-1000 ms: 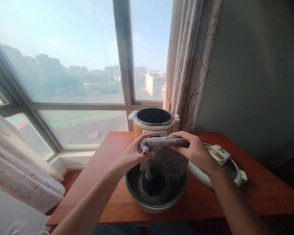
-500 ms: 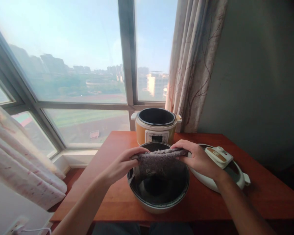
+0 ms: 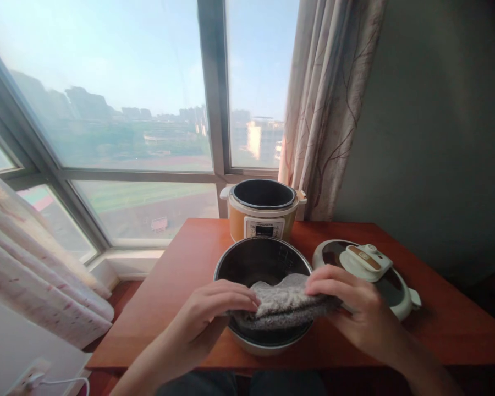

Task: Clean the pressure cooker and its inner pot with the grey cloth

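Stretching between the two hands, a grey fluffy cleaning cloth (image 3: 282,308) hangs over the near part of the dark-lined inner pot (image 3: 251,264). The left hand (image 3: 216,302) has its fingers bent over one end of the cloth, pinching it; where its thumb presses is hidden. The right hand (image 3: 355,302) grasps the other end, fingertips on the upper side and the rest of the grip beneath, mostly out of sight. Between the two sets of fingers the cloth bunches into a thick fold, its paler part turned up; whether it touches the pot's rim cannot be told.

Straight beyond the fingers, just behind the inner pot, stands the white-and-tan electric pressure cooker body (image 3: 239,220), open at the top, its control panel (image 3: 266,228) facing the hands. Beyond the right fingers and farther right, the round pressure cooker lid (image 3: 400,289) lies with its handle up. All rest on the reddish-brown wooden table (image 3: 165,291), which extends to either side of the fingers.
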{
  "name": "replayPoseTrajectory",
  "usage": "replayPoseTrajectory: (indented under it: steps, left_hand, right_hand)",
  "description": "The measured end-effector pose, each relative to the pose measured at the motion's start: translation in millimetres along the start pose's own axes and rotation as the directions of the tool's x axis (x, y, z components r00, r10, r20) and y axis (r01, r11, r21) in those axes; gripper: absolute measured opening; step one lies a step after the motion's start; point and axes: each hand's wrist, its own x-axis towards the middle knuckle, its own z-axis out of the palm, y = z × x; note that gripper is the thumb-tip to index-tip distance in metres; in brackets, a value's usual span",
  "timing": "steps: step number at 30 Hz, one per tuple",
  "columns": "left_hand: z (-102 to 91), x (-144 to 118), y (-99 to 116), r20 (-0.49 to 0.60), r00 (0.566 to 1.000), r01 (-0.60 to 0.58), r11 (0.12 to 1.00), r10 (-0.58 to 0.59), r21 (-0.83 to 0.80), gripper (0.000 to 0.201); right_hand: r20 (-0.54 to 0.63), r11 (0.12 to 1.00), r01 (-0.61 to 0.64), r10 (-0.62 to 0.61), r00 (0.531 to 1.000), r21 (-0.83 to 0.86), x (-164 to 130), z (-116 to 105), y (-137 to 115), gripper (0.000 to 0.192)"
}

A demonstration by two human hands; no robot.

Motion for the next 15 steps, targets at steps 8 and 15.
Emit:
replayPoseTrajectory:
  steps: [8, 15]
  left_hand:
    - [46.5, -51.0, -15.7, 0.058, 0.941, -0.334, 0.887, 0.334, 0.319, 0.026]
    - [57.3, -58.9, -0.8, -0.073, 0.994, -0.058, 0.947, 0.085, 0.315, 0.030]
  right_hand:
    - [0.067, 0.978, 0.116, -0.106, 0.992, -0.173, -65.4, 23.7, -11.5, 0.035]
    - [0.056, 0.976, 0.050, -0.039, 0.998, -0.210, -73.5, 28.7, -5.0, 0.049]
